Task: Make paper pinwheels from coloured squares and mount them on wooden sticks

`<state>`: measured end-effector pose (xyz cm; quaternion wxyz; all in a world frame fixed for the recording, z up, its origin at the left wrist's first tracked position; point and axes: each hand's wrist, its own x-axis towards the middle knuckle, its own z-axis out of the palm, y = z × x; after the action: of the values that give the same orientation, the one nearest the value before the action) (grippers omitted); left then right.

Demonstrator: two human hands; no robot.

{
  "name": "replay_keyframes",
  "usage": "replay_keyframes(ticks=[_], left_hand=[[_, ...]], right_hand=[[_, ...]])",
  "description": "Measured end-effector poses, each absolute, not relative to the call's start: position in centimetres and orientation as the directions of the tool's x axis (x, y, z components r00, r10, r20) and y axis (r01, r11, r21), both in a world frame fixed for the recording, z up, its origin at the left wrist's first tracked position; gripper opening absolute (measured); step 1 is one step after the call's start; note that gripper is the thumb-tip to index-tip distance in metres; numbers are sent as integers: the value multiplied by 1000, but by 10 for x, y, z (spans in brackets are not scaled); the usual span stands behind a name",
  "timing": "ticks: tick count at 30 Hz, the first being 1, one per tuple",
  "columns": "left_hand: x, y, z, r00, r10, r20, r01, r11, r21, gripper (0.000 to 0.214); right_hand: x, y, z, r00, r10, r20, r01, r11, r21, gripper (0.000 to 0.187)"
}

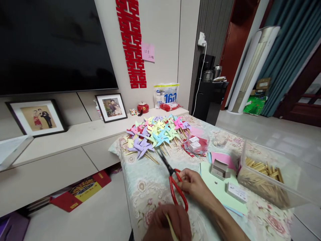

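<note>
My right hand [192, 182] is closed on the red handle of a pair of scissors [173, 172], whose dark blades point away over the tablecloth. Closer to me, my left hand [167, 222] is blurred and curled around a pale yellow piece of paper [171, 227], seen nearly edge-on. Beyond the blades lies a heap of paper pinwheels [160, 135] on thin sticks, in purple, yellow, blue, green and pink. Right of my right hand, an opened small grey box [220, 169] and a white box [236, 192] rest on pale green paper sheets [207, 170].
A clear plastic bin [260, 180] of short wooden sticks stands at the table's right side. A round clear container [204, 144] with small white boxes sits beside the pinwheels. A low cabinet [75, 135] with framed photos runs along the left wall.
</note>
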<state>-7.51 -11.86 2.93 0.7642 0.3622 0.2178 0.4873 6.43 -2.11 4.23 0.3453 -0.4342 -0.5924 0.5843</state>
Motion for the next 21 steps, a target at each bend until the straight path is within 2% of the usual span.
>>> replay_keyframes(ticks=[2,4,6,8,10,13,18,21], left_hand=[[-76,-95,43,146,989,20,-832,112,543,26],[-75,-67,53,-77,992,-97,-924,-35,382,18],[-71,-41,55,-149,961,-235,-957,-80,279,11],[-65,-25,49,-140,941,-307,-963,-58,262,8],[-61,-19,41,-111,932,-344,-956,-6,293,11],[-58,-24,32,-78,939,-336,-944,39,328,11],[-62,-29,30,-55,957,-285,-938,49,344,4],[-62,-27,30,-30,974,-226,-940,49,336,10]], right_hand=[[74,-18,44,-304,951,-56,-102,-91,-991,14],[85,-18,48,-202,979,-21,-236,-69,-969,18],[98,-24,51,-174,984,-48,-378,-112,-919,28],[111,-34,52,-220,971,-89,-502,-191,-844,38],[122,-49,48,-294,949,-112,-543,-262,-798,48],[133,-75,35,-390,913,-118,-494,-316,-810,64],[139,-119,7,-511,845,-155,-378,-383,-843,63],[141,-137,-2,-580,790,-196,-315,-440,-841,75]])
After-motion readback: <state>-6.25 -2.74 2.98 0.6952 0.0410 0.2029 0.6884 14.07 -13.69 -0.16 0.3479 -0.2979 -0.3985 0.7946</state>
